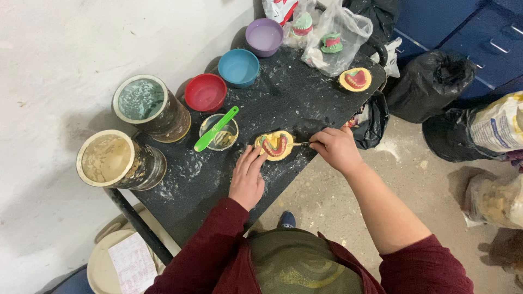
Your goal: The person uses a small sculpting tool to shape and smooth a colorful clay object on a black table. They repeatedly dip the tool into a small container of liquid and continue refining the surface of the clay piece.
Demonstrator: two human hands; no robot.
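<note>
Left hand [247,179] flat on dusty black desk [305,98], fingertips steadying yellow plaster dental cast with red wax gums [275,145]; nothing enclosed. Right hand [336,148] clenched on thin metal tool [299,144], tip at cast edge. Risk: tool slipping, gouging wax or nicking left fingers; cast near desk edge, could slide off. Beyond: green spatula in cup [218,129], red bowl [205,92], blue bowl [238,67].
</note>
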